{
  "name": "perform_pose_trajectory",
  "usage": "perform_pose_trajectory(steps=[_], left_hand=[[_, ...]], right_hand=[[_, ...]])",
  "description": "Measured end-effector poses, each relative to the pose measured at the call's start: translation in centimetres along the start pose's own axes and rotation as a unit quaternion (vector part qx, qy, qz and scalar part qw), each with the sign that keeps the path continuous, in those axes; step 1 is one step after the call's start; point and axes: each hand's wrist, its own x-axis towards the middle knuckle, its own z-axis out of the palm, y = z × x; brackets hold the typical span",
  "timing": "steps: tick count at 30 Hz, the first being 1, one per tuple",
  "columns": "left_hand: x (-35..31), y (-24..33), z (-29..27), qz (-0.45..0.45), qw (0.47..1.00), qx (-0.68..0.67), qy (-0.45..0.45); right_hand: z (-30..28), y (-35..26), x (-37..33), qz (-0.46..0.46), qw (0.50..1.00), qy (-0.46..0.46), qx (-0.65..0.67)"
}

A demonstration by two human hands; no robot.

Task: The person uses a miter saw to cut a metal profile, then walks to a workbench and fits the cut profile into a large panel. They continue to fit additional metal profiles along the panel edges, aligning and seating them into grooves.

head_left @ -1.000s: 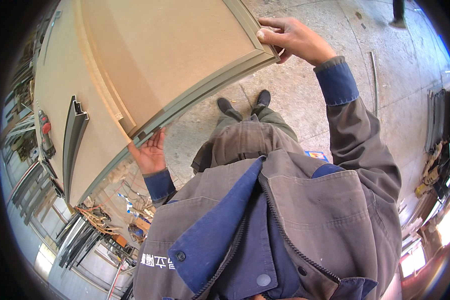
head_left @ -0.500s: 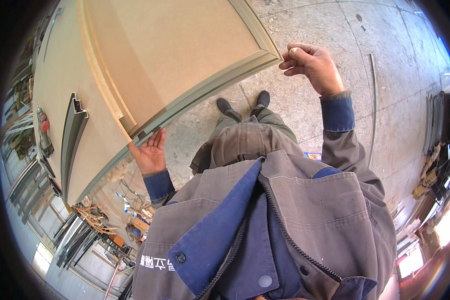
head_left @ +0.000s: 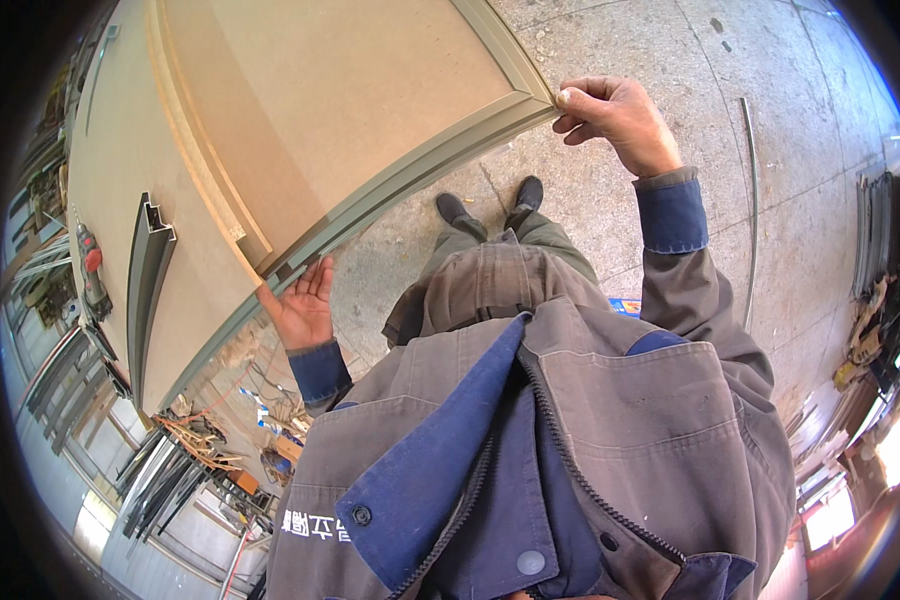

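A flat beige panel (head_left: 370, 120) with a grey-green metal frame (head_left: 410, 180) lies on a larger pale board (head_left: 110, 150) at the upper left. At the frame's near right corner, my right hand (head_left: 620, 120) is closed, thumb and forefinger pinching the edge. My left hand (head_left: 302, 308) rests palm up against the near edge, fingers stretched out. Its thumb touches the end of a light wooden strip (head_left: 202, 150) along the panel's left side. The left fingertips are beside the frame's lower left corner.
A dark metal profile offcut (head_left: 148, 290) and a red-and-grey power drill (head_left: 91, 265) lie on the board. A long thin strip (head_left: 751, 210) is on the concrete floor (head_left: 660, 50) to the right. Scrap wood (head_left: 200, 440) and stacked profiles (head_left: 878, 235) stand farther out.
The framed panel's right corner has shifted slightly left and up in view. My right hand has moved with it, its thumb and forefinger now closer on the corner. My left hand stays almost still.
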Motion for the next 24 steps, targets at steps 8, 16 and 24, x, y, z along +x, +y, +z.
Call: perform_pose_trajectory(steps=[8,16,24], left_hand=[[0.0,0.1,-0.2,0.026,1.0,0.003,0.017],[0.0,0.3,-0.8,0.025,0.999,-0.024,0.007],[0.2,0.0,-0.7,0.044,0.998,-0.027,0.025]], right_hand=[[0.0,-0.8,0.7,0.03,0.996,-0.03,-0.081],[-0.3,0.1,0.9,0.045,0.998,-0.043,0.008],[-0.3,0.2,1.1,0.047,0.998,-0.044,0.012]])
